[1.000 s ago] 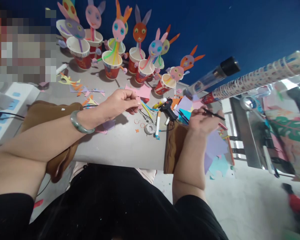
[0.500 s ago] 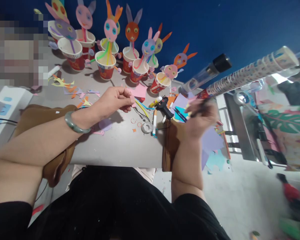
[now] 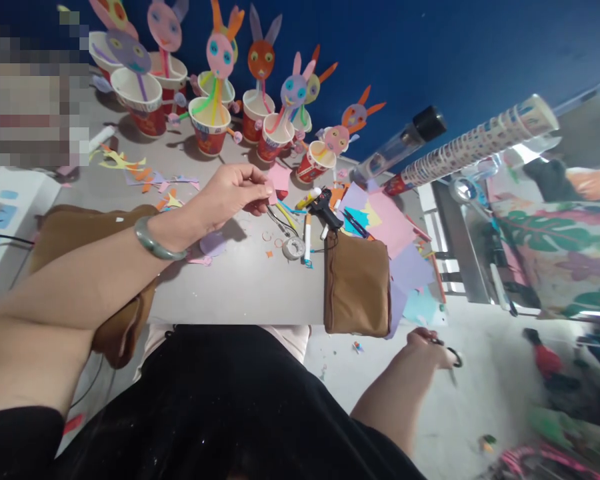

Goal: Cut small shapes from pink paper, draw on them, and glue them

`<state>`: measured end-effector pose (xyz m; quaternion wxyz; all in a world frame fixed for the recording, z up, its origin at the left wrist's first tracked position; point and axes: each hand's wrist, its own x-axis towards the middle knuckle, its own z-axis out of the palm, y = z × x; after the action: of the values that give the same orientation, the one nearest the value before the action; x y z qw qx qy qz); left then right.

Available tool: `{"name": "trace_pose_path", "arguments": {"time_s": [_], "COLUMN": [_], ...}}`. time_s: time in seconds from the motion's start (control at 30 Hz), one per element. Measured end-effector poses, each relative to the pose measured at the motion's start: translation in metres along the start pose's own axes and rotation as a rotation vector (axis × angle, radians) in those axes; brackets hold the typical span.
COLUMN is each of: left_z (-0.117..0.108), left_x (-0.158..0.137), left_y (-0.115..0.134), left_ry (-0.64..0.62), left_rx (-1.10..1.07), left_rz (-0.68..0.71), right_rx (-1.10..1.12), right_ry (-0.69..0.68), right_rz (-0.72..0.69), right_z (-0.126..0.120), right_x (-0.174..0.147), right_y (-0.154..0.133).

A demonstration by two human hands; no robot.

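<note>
My left hand, with a green bangle at its wrist, pinches a small pink paper piece above the table. Out past the table's right side, over the floor, my right hand is closed on what look like scissors; a black loop shows, the rest is mostly hidden. Near my left hand lie a roll of tape, a marker and a black glue gun. Behind them stand several red paper cups bearing paper rabbit heads.
A brown pouch sits at the table's front right, with coloured paper sheets beside it. A long stack of cups leans at the back right. Paper scraps litter the left. Another brown cushion-like item lies under my left forearm.
My right hand has swung from above the papers down and right, off the table. My left hand keeps its pinch on the pink piece. The view has shifted slightly.
</note>
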<state>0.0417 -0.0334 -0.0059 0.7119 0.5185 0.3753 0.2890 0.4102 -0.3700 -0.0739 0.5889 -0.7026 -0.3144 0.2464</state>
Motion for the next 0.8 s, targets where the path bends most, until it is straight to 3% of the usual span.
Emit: {"name": "trace_pose_path", "arguments": {"time_s": [0.03,0.1,0.2,0.23,0.3,0.4,0.47,0.53,0.63,0.8], "left_z": [-0.001,-0.002,-0.006,-0.007,-0.01,-0.014,-0.017,-0.018,-0.02,-0.023], "left_x": [0.0,0.002,0.006,0.008,0.01,0.013,0.014,0.015,0.017,0.018], "left_y": [-0.001,-0.003,-0.007,-0.008,-0.01,-0.012,-0.012,-0.011,-0.007,0.0], "left_ry": [0.004,0.003,-0.001,-0.002,-0.004,-0.016,-0.025,-0.024,-0.011,0.007], "left_rx": [-0.008,-0.017,-0.014,-0.017,-0.034,-0.071,-0.098,-0.124,-0.168,-0.234], "left_rz": [0.007,0.022,0.038,0.044,0.058,0.079,0.074,0.051,0.019,-0.054], "right_rx": [0.008,0.044,0.001,0.007,0.053,0.013,-0.008,0.011,0.088,0.241], "right_ry": [0.012,0.17,0.5,0.505,0.392,0.096,-0.271,-0.535,-0.802,-0.933], "right_rz": [-0.148,-0.362,-0.423,-0.41,-0.381,-0.329,-0.306,-0.3,-0.175,-0.082], "right_z": [-0.002,0.001,0.037,0.058,0.107,0.183,0.224,0.256,0.286,0.298], "right_x": [0.006,0.021,0.043,0.049,0.055,0.055,0.053,0.051,0.051,0.051], "right_y": [-0.005,-0.02,-0.049,-0.059,-0.077,-0.093,-0.098,-0.099,-0.091,-0.067]}}
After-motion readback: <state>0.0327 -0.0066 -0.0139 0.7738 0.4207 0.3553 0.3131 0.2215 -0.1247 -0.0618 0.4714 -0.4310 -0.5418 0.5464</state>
